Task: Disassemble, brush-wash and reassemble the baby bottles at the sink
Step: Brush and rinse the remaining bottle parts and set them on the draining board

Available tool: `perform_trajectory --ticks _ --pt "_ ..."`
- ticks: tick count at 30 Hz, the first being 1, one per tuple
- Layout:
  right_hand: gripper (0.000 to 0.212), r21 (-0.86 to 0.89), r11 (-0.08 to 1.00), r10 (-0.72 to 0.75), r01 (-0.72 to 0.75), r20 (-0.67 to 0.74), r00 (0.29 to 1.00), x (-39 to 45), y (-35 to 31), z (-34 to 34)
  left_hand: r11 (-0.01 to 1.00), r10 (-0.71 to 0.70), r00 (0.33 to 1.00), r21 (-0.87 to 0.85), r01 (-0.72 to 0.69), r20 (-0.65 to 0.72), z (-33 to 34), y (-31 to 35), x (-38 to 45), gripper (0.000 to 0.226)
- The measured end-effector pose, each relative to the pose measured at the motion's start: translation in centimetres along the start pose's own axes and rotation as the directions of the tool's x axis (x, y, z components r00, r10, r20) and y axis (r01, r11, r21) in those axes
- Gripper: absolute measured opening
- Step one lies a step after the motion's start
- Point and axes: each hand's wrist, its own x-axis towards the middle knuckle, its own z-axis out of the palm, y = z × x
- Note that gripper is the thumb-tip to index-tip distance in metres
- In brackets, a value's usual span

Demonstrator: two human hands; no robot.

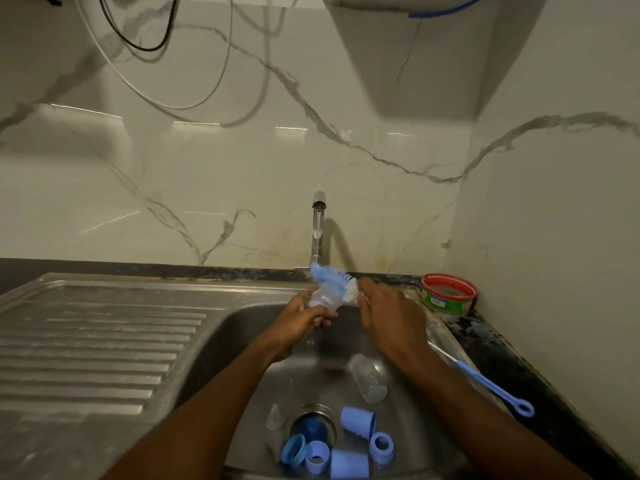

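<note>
Head view
Left hand (304,318): over the back of the sink, grip curled round a clear bottle (322,301), holding it tilted.
Right hand (382,306): just right of the bottle, fingers curled on a brush (337,284); its blue and white head lies against the bottle's upper side, below the tap (318,226).
Sink (242,327): steel basin, ribbed drainboard (93,344) to its left.
Second bottle (369,379): clear, lying on its side on the basin floor, right of the drain (313,427).
Teat (275,417): clear, just left of the drain.
Blue parts: two caps (356,422) (349,464) lying near the front of the basin, three rings (293,449) (317,457) (381,446) beside them; one darker blue piece sits in the drain.
Thin brush (485,382): blue handle with a loop end, lying along the sink's right rim.
Tub (448,294): red-rimmed, round, on the dark surface (502,355) at the back right corner, near the wall.
</note>
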Motion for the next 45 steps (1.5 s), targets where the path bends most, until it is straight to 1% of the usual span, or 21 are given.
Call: perform_trajectory --ticks 2,3,7,9,12,14,16,17,19,20,22,25,26,30,32,35,37,39,41,43,45 --pt "0.028 0.005 0.989 0.144 -0.145 0.071 0.987 1.1 0.4 0.4 1.000 0.031 1.000 0.002 -0.031 0.004 0.4 0.0 -0.1 0.052" --pt "0.030 0.039 0.986 0.157 -0.162 0.105 0.982 1.1 0.4 0.5 0.998 0.052 0.999 0.024 -0.052 0.000 0.4 0.0 -0.2 0.050" --pt "0.027 0.256 0.967 -0.017 -0.012 0.109 0.994 -0.7 0.0 1.1 0.992 0.115 0.993 0.058 -0.114 -0.017 -0.2 -0.5 -0.7 0.067" --pt "0.026 0.207 0.978 0.011 -0.032 0.102 0.995 -0.4 0.3 0.8 0.992 0.114 0.993 0.049 -0.114 -0.011 -0.2 -0.4 -0.7 0.063" --pt "0.029 0.065 0.984 0.161 -0.168 0.096 0.982 1.0 0.3 0.4 0.993 0.110 0.994 0.040 -0.110 -0.007 0.5 -0.2 -0.4 0.055" --pt "0.031 0.064 0.982 0.170 -0.176 0.084 0.982 1.3 0.0 0.6 0.992 0.123 0.992 0.037 -0.122 -0.028 0.8 -0.4 -0.2 0.056" --pt "0.031 0.123 0.977 0.147 -0.175 0.209 0.967 0.8 -0.4 0.6 0.990 0.140 0.989 0.029 -0.138 -0.047 0.6 -0.6 -0.2 0.048" --pt "0.030 0.158 0.979 0.090 -0.127 0.223 0.971 0.5 -0.5 0.8 0.991 0.134 0.988 0.027 -0.133 -0.070 0.4 -0.5 -0.3 0.042" --pt "0.024 0.179 0.984 -0.016 -0.002 0.098 0.995 -0.7 -0.5 0.4 0.991 0.130 0.987 0.015 -0.129 -0.090 0.1 -0.4 -0.4 0.040" --pt "0.024 0.150 0.989 -0.020 0.016 0.025 0.999 -0.8 -0.5 0.1 0.990 0.139 0.987 0.002 -0.139 -0.077 0.1 -0.3 -0.4 0.046" --pt "0.028 0.096 0.994 0.051 -0.047 -0.046 0.998 -0.2 -0.4 -0.1 0.990 0.135 0.988 -0.029 -0.137 -0.076 0.2 0.0 -0.2 0.053" --pt "0.037 0.070 0.986 0.151 -0.153 0.035 0.988 0.7 -0.5 -0.1 0.990 0.117 0.988 -0.072 -0.124 -0.100 0.5 0.1 0.1 0.050" --pt "0.037 0.114 0.984 0.130 -0.137 0.070 0.989 0.6 -0.4 0.1 0.989 0.114 0.988 -0.087 -0.123 -0.101 0.5 -0.1 0.3 0.049" --pt "0.030 0.251 0.968 -0.036 0.026 0.036 0.999 -1.0 -0.5 0.2 0.974 0.043 0.995 -0.218 -0.062 -0.091 -0.2 -0.7 0.4 0.057" --pt "0.032 0.230 0.973 0.007 -0.020 0.055 0.998 -0.6 -0.4 -0.1 0.960 0.029 0.998 -0.278 -0.044 -0.056 0.0 -0.5 0.1 0.057" --pt "0.036 0.102 0.987 0.124 -0.125 0.019 0.992 0.2 -0.4 -0.4 0.945 0.027 0.998 -0.325 -0.045 -0.061 0.6 0.1 0.1 0.050" --pt "0.032 0.152 0.980 0.126 -0.129 0.026 0.992 0.0 -0.9 -0.3 0.930 0.051 0.998 -0.363 -0.063 -0.043 0.7 0.3 0.2 0.042" --pt "0.026 0.221 0.974 0.046 -0.054 0.039 0.998 -0.4 -1.1 0.4 0.936 0.077 0.996 -0.341 -0.089 -0.050 0.6 0.3 0.3 0.040" --pt "0.029 0.176 0.984 0.020 -0.033 0.075 0.997 -0.4 -0.8 0.6 0.950 0.067 0.994 -0.298 -0.090 -0.087 0.3 0.4 0.1 0.045" --pt "0.038 0.105 0.984 0.129 -0.145 0.147 0.981 0.4 -0.2 0.4 0.972 0.101 0.994 -0.207 -0.110 -0.051 0.3 0.5 -0.1 0.050" --pt "0.037 0.027 0.980 0.195 -0.197 0.057 0.979 0.8 0.2 0.2 0.986 0.115 0.993 -0.122 -0.116 -0.010 0.5 0.4 0.0 0.049"
